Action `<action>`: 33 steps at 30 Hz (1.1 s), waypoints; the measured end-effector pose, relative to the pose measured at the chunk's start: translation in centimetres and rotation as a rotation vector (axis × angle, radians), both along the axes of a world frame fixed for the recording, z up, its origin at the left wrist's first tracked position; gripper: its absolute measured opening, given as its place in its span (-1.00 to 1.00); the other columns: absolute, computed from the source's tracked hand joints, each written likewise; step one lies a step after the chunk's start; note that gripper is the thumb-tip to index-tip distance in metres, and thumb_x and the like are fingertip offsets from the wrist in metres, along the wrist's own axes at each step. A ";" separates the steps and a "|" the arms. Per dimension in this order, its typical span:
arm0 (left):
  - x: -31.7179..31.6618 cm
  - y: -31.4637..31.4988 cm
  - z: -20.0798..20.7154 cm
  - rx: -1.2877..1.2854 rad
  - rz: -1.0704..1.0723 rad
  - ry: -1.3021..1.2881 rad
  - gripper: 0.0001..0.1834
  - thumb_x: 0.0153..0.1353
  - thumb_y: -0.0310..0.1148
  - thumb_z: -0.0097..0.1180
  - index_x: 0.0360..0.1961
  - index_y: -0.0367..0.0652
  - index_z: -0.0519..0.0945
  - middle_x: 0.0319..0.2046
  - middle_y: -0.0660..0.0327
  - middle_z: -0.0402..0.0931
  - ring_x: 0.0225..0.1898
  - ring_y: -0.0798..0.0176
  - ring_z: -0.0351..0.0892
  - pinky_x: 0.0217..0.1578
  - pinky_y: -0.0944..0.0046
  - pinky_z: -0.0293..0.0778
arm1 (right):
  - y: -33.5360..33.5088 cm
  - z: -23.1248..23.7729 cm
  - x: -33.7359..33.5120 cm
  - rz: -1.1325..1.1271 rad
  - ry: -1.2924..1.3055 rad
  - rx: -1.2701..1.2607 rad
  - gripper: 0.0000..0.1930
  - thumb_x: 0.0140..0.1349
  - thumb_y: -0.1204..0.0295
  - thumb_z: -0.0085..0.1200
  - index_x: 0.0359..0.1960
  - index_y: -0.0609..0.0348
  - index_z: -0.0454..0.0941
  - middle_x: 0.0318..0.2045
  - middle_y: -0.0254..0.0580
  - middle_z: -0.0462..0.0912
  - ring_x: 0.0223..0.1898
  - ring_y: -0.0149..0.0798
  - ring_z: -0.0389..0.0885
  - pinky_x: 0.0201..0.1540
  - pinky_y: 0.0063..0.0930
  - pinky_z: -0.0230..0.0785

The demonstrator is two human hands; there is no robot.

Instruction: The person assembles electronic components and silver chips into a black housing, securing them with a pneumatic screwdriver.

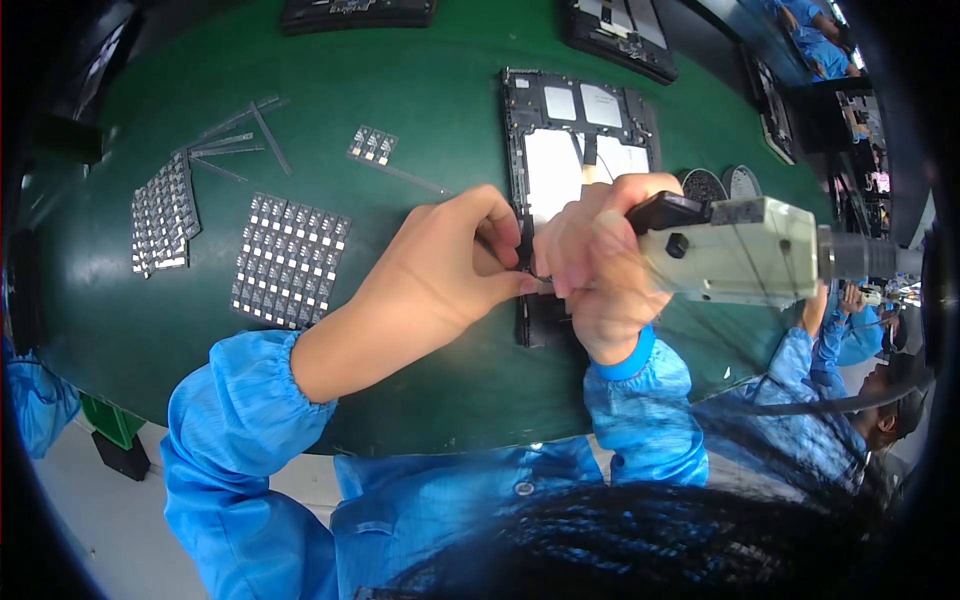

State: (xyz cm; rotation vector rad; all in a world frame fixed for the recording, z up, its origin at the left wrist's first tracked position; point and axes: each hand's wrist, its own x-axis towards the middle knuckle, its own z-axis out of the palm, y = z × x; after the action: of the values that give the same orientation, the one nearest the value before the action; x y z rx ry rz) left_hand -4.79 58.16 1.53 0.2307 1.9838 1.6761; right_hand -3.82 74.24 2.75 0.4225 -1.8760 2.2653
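Note:
In front of me on the green work table lies an opened flat electronic device (556, 168), with a black frame and white panels inside. My left hand (435, 250) is at its left edge, thumb and fingers pinched together; what they hold, if anything, is hidden. Curled around the lower end of a pale electric screwdriver (742, 250) with a black lever is my right hand (602, 265), over the near part of the device. The driver's tip is covered by my fingers, and both hands nearly touch.
Left of my hands lie sheets of small dark stickers (290, 262), another stack (165, 215), a small sheet piece (374, 146) and loose strips (268, 138). Round dishes (703, 186) stand right of the device. Further devices (622, 38) lie at the far edge; co-workers in blue (785, 375) sit right.

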 end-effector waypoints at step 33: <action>-0.8 3.5 2.0 -0.160 0.065 -0.246 -0.62 0.03 -0.74 0.36 -0.24 -0.26 0.41 -0.41 0.22 0.56 -0.34 0.43 0.68 -0.32 0.52 0.58 | 22.4 0.6 -2.7 -0.610 0.048 -0.110 -0.73 0.25 0.50 0.01 0.00 0.17 0.43 -0.74 -0.40 0.22 -0.78 -0.45 0.17 -0.65 -0.46 0.20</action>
State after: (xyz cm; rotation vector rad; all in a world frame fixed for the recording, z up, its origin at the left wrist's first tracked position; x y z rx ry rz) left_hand -5.63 61.63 3.52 -0.0948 1.9419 1.4948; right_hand -6.57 96.63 3.36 -0.1067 -1.5638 1.9035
